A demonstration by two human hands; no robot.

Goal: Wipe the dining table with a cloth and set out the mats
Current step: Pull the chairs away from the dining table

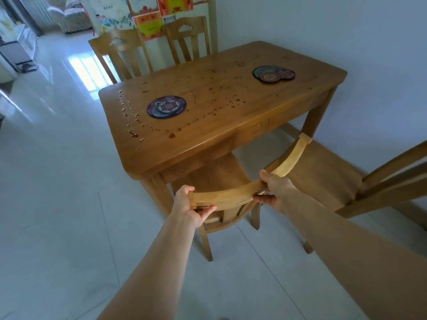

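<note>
The wooden dining table (231, 125) stands ahead of me, its top speckled with drops and small spills. A stack of round patterned mats (166, 106) lies near its left end. Another pile of round mats (273, 73) sits toward the far right corner. A wooden chair (233, 194) is tucked at the near side. My left hand (188, 205) grips the left end of its curved top rail. My right hand (273, 191) grips the rail near its middle. No cloth is in view.
A second chair (360, 181) stands at the right, close to the white wall. Two more chairs (184, 40) back the far side of the table. Pale tiled floor (57, 181) stretches to the left, toward a sofa and a cabinet.
</note>
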